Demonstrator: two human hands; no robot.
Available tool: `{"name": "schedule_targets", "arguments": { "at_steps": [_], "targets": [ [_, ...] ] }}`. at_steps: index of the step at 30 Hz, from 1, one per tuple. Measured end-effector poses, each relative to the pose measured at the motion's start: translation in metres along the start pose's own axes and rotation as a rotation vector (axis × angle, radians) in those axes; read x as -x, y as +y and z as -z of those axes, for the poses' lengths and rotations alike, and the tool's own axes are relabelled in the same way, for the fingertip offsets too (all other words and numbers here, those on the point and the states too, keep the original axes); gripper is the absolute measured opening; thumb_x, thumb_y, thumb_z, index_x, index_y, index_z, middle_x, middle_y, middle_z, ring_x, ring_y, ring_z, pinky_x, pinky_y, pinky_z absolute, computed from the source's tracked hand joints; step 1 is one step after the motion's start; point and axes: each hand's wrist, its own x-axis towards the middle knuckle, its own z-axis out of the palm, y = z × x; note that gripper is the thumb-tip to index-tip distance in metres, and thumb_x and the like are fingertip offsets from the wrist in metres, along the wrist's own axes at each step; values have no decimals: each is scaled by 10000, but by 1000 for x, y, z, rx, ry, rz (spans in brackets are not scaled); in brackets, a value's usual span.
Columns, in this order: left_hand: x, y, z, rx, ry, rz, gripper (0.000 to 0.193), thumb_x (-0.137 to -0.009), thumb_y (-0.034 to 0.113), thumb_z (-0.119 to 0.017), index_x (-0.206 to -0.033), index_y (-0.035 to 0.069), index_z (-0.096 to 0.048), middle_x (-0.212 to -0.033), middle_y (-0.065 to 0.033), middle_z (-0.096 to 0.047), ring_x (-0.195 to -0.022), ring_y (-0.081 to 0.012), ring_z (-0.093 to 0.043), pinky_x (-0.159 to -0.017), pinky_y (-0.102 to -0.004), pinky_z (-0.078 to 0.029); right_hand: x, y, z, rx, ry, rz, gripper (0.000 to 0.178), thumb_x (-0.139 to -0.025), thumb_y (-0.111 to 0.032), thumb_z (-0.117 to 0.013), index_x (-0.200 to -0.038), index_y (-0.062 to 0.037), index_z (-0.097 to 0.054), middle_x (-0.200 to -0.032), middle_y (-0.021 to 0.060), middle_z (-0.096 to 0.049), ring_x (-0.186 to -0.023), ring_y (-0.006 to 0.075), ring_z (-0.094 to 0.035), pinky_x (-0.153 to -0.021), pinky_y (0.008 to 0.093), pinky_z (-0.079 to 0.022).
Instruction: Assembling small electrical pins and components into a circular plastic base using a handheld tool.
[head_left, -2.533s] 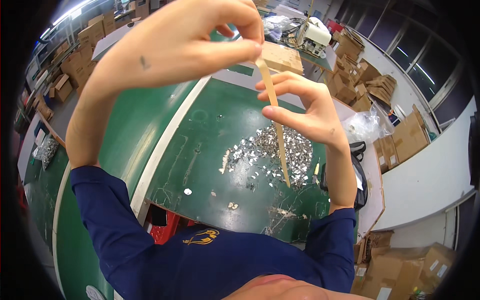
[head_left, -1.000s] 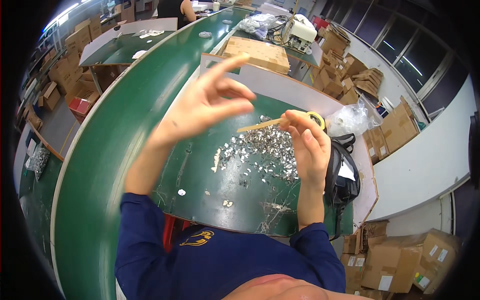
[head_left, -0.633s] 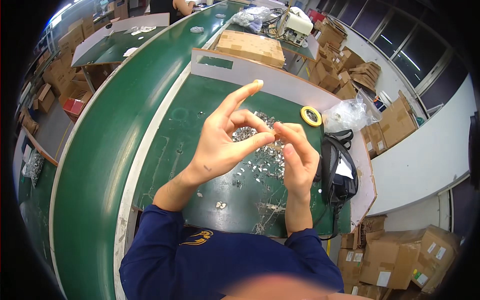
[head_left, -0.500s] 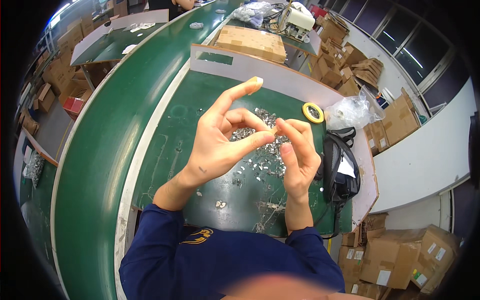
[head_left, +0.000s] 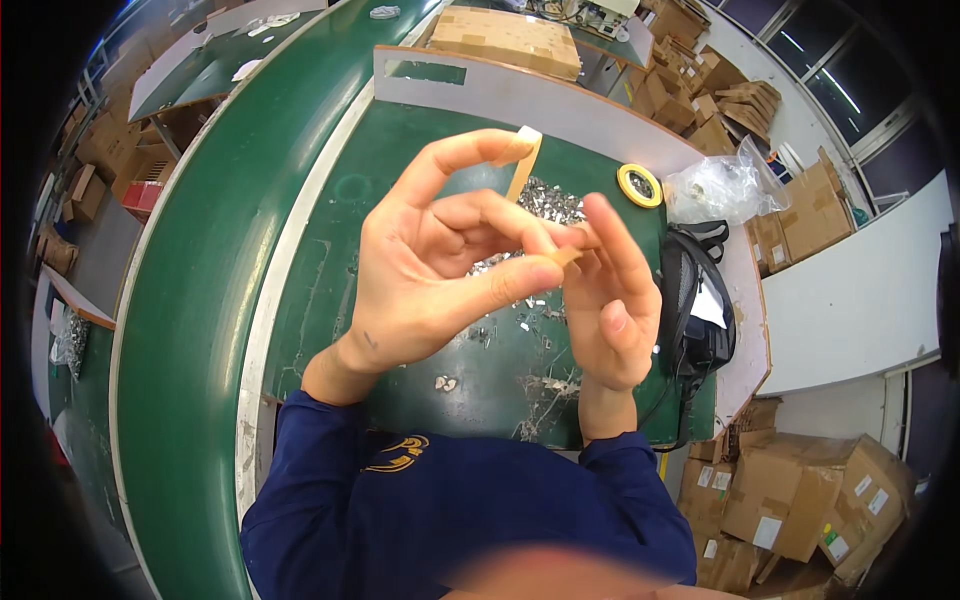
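Observation:
My left hand (head_left: 430,250) is raised over the green table, its thumb and middle finger pinching a strip of yellowish tape (head_left: 567,256). A longer piece of pale yellow tape (head_left: 523,172) runs down from my bent left index fingertip behind the other fingers. My right hand (head_left: 615,310) stands beside it, thumb and index finger apart, with the fingers close against the tape at the left fingertips; whether they touch it is partly hidden. Behind the hands, small shiny metal pieces (head_left: 550,202) lie heaped and scattered on the table (head_left: 310,330).
A yellow tape roll (head_left: 639,185) lies at the far right of the table, next to a clear plastic bag (head_left: 725,188). A black backpack (head_left: 695,300) rests along the right edge. Left of the table runs a green conveyor belt (head_left: 190,350). Cardboard boxes (head_left: 780,510) stand at right.
The view has shifted and both hands appear closer. My right thumb and fingers have spread apart. A length of tape now shows below my left index fingertip.

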Motion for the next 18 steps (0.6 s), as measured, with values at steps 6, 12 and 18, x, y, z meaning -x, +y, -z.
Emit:
{"name": "schedule_targets", "arguments": {
  "at_steps": [6, 12, 18],
  "targets": [
    [-4, 0, 6, -69, 5, 50, 643, -771, -110, -694, -1324, -49, -373, -873, -123, -655, -904, -196, -655, -867, -354, -537, 0, 2, 9, 128, -128, 41, 545, -871, -240, -581, -1304, 81, -496, -1155, 188, -543, -1051, 240, -503, -966, 394, -376],
    [-5, -2, 8, -59, 13, 95, 604, -776, -99, -705, -1296, -44, -402, -881, -116, -662, -897, -166, -649, -857, -317, -530, -1, 3, 8, 141, -131, 49, 528, -866, -224, -583, -1292, 80, -509, -1150, 190, -545, -1052, 245, -504, -972, 398, -374],
    [-5, -2, 7, -49, 17, 111, 554, -787, -83, -703, -1262, -44, -421, -881, -120, -661, -877, -155, -650, -835, -298, -534, -1, 4, 12, 181, -141, 65, 501, -847, -167, -596, -1278, 80, -526, -1127, 184, -558, -1030, 238, -515, -964, 387, -386]
  ]
}}
